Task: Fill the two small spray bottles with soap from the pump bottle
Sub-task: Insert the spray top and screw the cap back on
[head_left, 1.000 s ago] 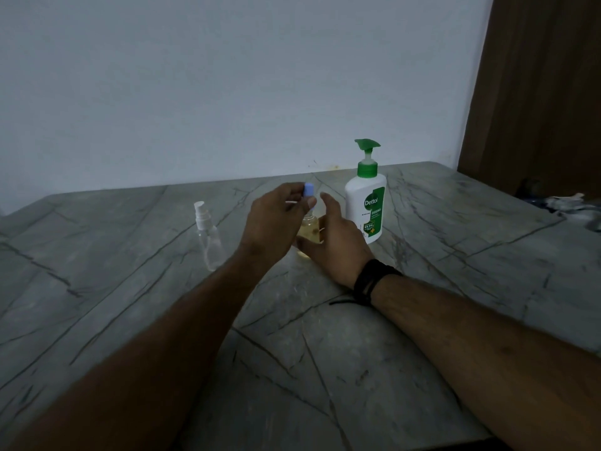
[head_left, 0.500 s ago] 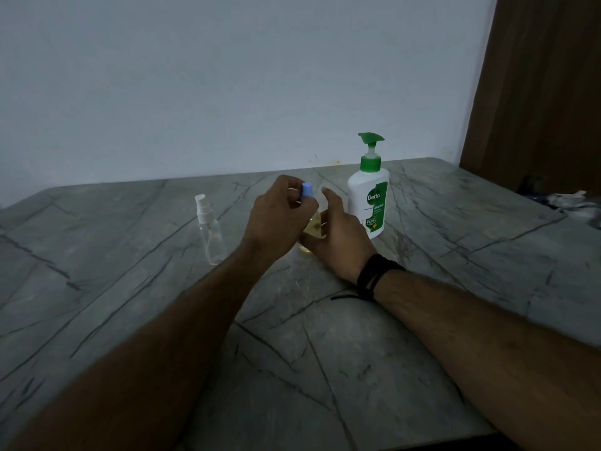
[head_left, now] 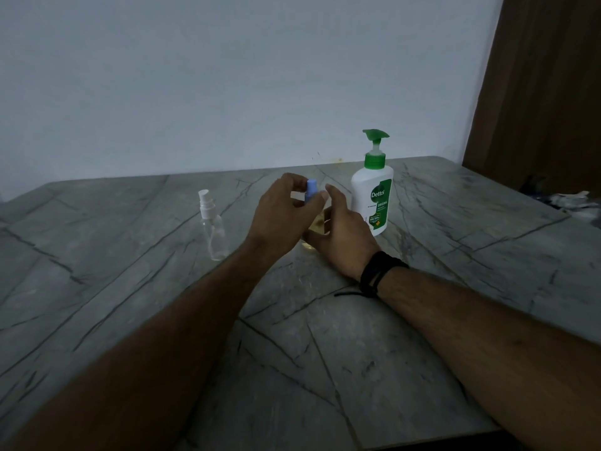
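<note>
both hands meet over a small spray bottle (head_left: 317, 222) that stands on the grey veined bench (head_left: 325, 353), just left of the white dettol pump bottle (head_left: 373, 198). the left hand (head_left: 281, 216) has its grip pinched on the bottle's blue spray cap (head_left: 311, 190), thumb and fingertips closed around it from the left. the right hand (head_left: 344, 236) wraps the lower body of the same bottle from the right, its grip clamped on it, thumb raised beside the cap. yellowish liquid shows through the bottle between the two hands; whether the cap is fully seated i cannot tell. the pump bottle stands upright with its green pump head up, near but apart from the right hand. the second spray bottle (head_left: 213, 227), clear with a white cap, stands upright well to the left, untouched. a black band (head_left: 377, 271) circles the right wrist.
</note>
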The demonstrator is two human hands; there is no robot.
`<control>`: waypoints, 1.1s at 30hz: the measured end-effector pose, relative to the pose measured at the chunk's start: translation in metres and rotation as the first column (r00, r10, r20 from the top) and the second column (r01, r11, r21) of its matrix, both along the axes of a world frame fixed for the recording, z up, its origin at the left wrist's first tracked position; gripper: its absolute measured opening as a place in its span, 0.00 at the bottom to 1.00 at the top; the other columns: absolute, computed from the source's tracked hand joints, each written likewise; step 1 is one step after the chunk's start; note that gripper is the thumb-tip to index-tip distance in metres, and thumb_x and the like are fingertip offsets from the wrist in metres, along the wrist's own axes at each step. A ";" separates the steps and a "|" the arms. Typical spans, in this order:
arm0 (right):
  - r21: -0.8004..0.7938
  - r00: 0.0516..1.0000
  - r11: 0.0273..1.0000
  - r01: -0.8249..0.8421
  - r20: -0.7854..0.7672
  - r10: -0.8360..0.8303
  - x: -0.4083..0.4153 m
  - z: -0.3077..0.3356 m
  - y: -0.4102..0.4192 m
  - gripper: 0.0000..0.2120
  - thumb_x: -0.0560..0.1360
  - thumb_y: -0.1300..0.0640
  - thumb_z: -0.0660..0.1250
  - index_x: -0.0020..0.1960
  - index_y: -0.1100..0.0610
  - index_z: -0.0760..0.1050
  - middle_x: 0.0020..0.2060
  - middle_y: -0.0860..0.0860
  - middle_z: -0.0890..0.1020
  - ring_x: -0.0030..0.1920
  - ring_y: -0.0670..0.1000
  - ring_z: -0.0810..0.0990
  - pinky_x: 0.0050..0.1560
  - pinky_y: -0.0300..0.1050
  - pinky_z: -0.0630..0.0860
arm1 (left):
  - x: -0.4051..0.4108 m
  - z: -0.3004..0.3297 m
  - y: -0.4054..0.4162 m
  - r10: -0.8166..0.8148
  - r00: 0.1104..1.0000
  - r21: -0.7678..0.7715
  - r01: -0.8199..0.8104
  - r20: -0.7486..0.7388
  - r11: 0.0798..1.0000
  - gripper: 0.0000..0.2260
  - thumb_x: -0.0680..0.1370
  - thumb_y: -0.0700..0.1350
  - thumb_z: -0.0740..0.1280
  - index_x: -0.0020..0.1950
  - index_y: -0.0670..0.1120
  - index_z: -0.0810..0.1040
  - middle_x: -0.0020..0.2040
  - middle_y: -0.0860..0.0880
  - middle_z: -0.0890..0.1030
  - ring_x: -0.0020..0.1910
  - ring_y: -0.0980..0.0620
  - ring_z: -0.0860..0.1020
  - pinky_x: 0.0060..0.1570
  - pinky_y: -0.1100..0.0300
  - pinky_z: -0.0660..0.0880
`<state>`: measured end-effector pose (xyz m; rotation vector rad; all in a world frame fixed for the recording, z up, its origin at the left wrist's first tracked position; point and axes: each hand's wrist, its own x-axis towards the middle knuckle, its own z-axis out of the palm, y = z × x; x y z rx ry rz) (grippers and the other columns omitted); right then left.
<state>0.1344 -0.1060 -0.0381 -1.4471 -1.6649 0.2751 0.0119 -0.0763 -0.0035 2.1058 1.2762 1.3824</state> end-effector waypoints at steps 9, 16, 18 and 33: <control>-0.002 1.000 1.000 -0.014 -0.001 0.014 -0.001 0.001 -0.002 0.45 0.75 0.45 0.72 0.81 0.56 0.51 0.60 0.54 0.82 0.56 0.54 0.82 0.50 0.41 0.72 | -0.001 -0.003 0.001 -0.026 0.999 0.010 0.026 0.037 1.000 0.16 0.76 0.54 0.69 0.60 0.50 0.72 0.54 0.55 0.77 0.45 0.59 0.79 0.39 0.68 0.74; -0.007 1.000 1.000 -0.014 -0.002 0.014 0.000 0.001 -0.001 0.45 0.74 0.44 0.72 0.81 0.57 0.51 0.61 0.55 0.81 0.56 0.55 0.82 0.51 0.41 0.72 | -0.002 -0.001 0.000 -0.055 0.995 -0.024 0.057 0.084 0.998 0.15 0.78 0.50 0.67 0.61 0.50 0.67 0.48 0.59 0.78 0.46 0.60 0.79 0.33 0.71 0.73; -0.007 1.000 1.000 -0.014 0.004 0.014 0.000 0.001 -0.001 0.45 0.74 0.44 0.72 0.81 0.56 0.51 0.62 0.56 0.81 0.57 0.55 0.82 0.52 0.43 0.75 | -0.001 0.000 -0.002 -0.054 0.994 -0.022 0.057 0.091 0.998 0.21 0.75 0.54 0.70 0.63 0.50 0.67 0.52 0.55 0.76 0.44 0.60 0.79 0.34 0.68 0.75; -0.003 1.000 1.000 -0.013 -0.002 0.013 0.000 0.001 -0.003 0.44 0.75 0.45 0.72 0.81 0.56 0.51 0.60 0.55 0.82 0.56 0.55 0.82 0.52 0.42 0.73 | -0.001 -0.001 -0.001 -0.063 0.994 -0.030 0.065 0.085 0.997 0.15 0.78 0.49 0.68 0.60 0.50 0.66 0.46 0.56 0.78 0.44 0.60 0.79 0.34 0.68 0.76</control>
